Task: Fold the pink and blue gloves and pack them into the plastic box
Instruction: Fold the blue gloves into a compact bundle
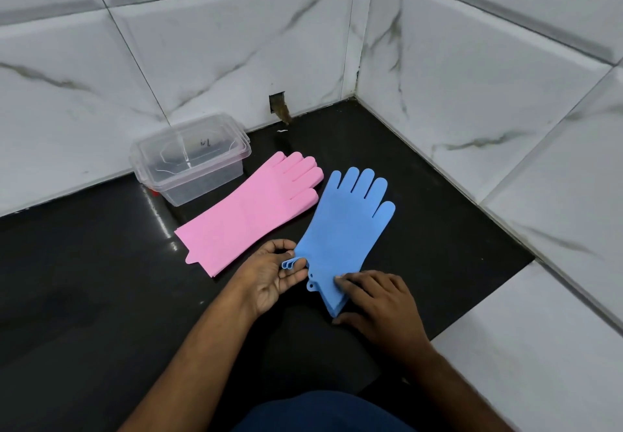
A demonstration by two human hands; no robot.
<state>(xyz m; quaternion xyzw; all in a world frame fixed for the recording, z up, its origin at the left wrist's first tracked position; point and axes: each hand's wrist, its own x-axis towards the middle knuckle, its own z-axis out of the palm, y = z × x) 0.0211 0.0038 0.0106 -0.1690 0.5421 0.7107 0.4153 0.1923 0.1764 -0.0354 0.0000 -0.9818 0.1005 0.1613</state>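
Blue gloves [344,226] lie stacked on the black counter, fingers pointing away from me. My left hand [273,276] pinches the left corner of their cuff, which curls up between thumb and fingers. My right hand [374,300] presses its fingertips on the right side of the same cuff. Pink gloves [249,219] lie flat to the left of the blue ones, fingers toward the wall. A clear plastic box [192,158] stands behind the pink gloves against the wall, with its lid seemingly resting on top.
The black counter [84,297] sits in a corner of white marble-tiled walls [472,77]. A small rectangular hole [277,101] opens in the back wall. A white tiled ledge [546,347] borders the counter on the right.
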